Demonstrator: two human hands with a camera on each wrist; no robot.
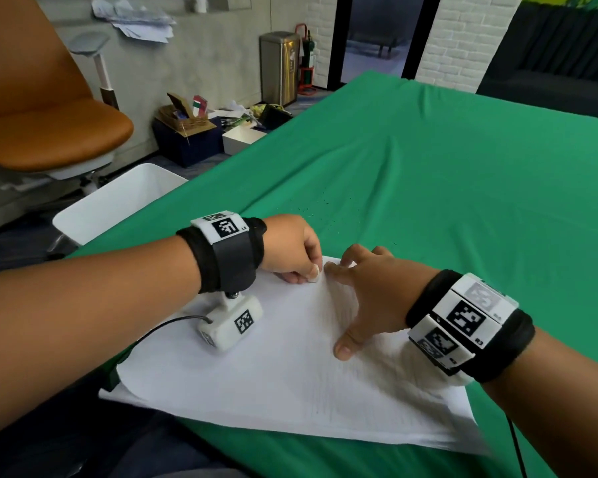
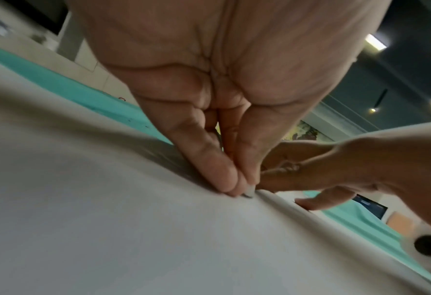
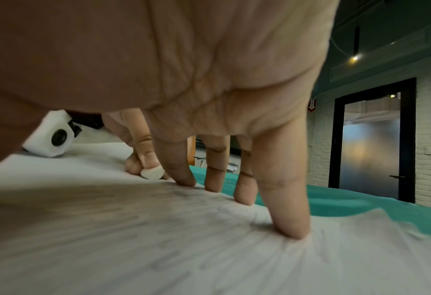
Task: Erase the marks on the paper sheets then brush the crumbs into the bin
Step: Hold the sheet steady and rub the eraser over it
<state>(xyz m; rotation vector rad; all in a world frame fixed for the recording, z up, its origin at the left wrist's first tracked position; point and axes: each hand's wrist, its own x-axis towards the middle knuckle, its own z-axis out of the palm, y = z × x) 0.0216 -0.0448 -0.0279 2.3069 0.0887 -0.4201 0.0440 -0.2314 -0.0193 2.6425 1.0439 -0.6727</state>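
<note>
White paper sheets (image 1: 283, 381) lie stacked on the green tablecloth (image 1: 446, 188) at the near edge, with faint grey pencil marks (image 1: 328, 391) on the top sheet. My left hand (image 1: 296, 257) pinches a small white eraser (image 1: 313, 278) and holds it against the sheet's far corner. The same eraser (image 3: 153, 173) shows in the right wrist view, just left of my right fingertips (image 3: 184, 177). My right hand (image 1: 366, 298) lies spread with straight fingers, pressing the paper (image 3: 158, 239) flat. In the left wrist view the left fingertips (image 2: 232, 187) meet on the paper (image 2: 108, 229).
A white bin (image 1: 118, 205) stands on the floor beside the table's left edge. Dark eraser crumbs (image 1: 320, 208) dot the cloth beyond the paper. An orange chair (image 1: 45, 129), boxes (image 1: 187, 139) and a steel trash can (image 1: 279, 72) stand farther left.
</note>
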